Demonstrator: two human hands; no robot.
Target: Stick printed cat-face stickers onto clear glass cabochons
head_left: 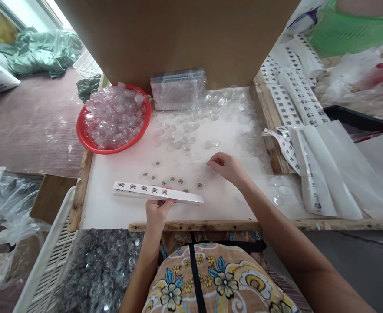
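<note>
Pinched in my left hand (159, 211) is a white sticker strip (185, 197), held just above the white work surface (113, 167) near its front edge. A row of small dark animal-face stickers runs along the strip's left part. My right hand (226, 165) is closed in a pinch, with a small dark sticker (207, 164) at its fingertips. Beyond the strip lie several clear discs bearing such a sticker, one sticker-marked disc (199, 185) to the right of the others. Plain clear discs (177, 144) are scattered farther back.
A red bowl (113, 151) heaped with clear pieces stands back left. A plastic-wrapped stack (178, 91) leans against a tall cardboard box (178, 39). Sticker sheets (304, 100) lie right of a wooden bar (269, 126). Below left, a white crate (53, 248) holds clear pieces.
</note>
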